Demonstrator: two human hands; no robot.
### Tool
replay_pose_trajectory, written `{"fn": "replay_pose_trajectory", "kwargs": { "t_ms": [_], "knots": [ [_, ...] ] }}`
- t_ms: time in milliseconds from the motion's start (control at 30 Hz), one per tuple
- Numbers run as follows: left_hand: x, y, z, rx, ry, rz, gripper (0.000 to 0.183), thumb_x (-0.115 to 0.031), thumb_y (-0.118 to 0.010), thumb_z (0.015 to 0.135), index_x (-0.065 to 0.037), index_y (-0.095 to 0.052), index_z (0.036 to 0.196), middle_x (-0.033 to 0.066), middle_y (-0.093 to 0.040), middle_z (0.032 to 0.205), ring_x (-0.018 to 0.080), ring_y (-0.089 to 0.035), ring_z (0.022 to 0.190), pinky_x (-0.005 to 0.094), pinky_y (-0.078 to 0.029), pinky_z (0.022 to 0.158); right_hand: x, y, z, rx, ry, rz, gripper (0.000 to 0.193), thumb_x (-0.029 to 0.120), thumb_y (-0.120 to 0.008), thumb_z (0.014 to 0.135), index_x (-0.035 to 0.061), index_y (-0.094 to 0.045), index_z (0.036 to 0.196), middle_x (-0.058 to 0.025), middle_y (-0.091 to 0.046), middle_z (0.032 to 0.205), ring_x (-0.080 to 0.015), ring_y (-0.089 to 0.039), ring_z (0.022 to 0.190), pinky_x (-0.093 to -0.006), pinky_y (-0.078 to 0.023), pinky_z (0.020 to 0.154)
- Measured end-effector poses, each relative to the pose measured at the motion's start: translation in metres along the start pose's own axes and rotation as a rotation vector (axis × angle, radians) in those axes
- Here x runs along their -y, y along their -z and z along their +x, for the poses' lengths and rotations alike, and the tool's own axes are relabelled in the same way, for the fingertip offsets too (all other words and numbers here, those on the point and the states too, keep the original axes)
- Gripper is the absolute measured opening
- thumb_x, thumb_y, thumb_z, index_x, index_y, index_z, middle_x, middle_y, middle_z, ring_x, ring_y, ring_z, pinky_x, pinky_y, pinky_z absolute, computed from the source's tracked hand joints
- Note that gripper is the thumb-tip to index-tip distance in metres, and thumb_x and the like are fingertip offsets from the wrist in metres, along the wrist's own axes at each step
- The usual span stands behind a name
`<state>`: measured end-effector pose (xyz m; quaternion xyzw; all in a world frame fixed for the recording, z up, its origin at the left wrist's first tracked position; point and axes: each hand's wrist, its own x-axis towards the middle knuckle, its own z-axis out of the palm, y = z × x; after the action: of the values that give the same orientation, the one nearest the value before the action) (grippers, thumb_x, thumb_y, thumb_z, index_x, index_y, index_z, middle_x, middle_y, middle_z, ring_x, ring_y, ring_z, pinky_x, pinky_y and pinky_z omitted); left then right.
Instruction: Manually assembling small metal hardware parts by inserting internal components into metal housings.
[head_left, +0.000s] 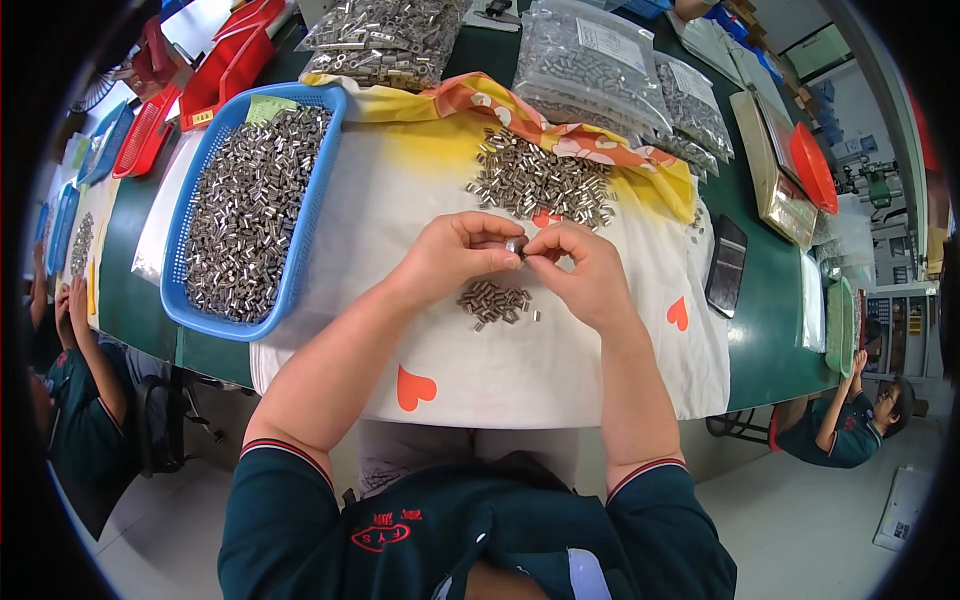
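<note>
My left hand point(455, 258) and my right hand point(585, 268) meet over the middle of a white cloth. A small shiny metal sleeve point(515, 245) is pinched between the thumb and fingers of my left hand. The fingertips of my right hand close on its right side, where a darker part shows; whether that is a second piece I cannot tell. Just below my hands lies a small heap of short metal sleeves point(493, 303). Beyond them spreads a larger pile of similar sleeves point(540, 182).
A blue basket point(172, 262) full of metal sleeves stands at left. Bags of metal parts point(590, 60) line the back, behind a bunched yellow-orange cloth point(400, 102). At right lies a dark phone point(727, 265). Other people sit at both sides.
</note>
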<state>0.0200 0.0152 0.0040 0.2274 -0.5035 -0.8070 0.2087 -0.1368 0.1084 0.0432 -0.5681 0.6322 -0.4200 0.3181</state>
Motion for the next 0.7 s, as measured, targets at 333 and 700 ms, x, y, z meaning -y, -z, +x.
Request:
{"fn": "replay_pose_trajectory", "kwargs": {
  "t_ms": [333, 700],
  "knots": [
    [0.005, -0.003, 0.000, -0.082, -0.011, 0.169, 0.028, -0.003, -0.066, 0.075, 0.002, -0.059, 0.101, 0.0022, -0.062, 0.085, 0.0056, -0.056, 0.076, 0.0192, -0.046, 0.068, 0.000, -0.012, -0.004, -0.128, 0.264, -0.398, 0.009, 0.001, -0.059, 0.069, 0.0010, -0.059, 0.078, -0.0097, -0.057, 0.077, -0.0231, -0.056, 0.070, -0.0310, -0.045, 0.061],
    [0.004, -0.002, -0.001, -0.084, -0.001, 0.177, 0.028, -0.004, -0.066, 0.075, 0.002, -0.060, 0.101, 0.0033, -0.063, 0.083, 0.0059, -0.056, 0.074, 0.0197, -0.047, 0.067, 0.002, -0.016, -0.005, -0.157, 0.145, -0.257, 0.010, 0.000, -0.059, 0.070, 0.0006, -0.058, 0.079, -0.0097, -0.058, 0.073, -0.0227, -0.057, 0.065, -0.0301, -0.045, 0.058]
  ]
}}
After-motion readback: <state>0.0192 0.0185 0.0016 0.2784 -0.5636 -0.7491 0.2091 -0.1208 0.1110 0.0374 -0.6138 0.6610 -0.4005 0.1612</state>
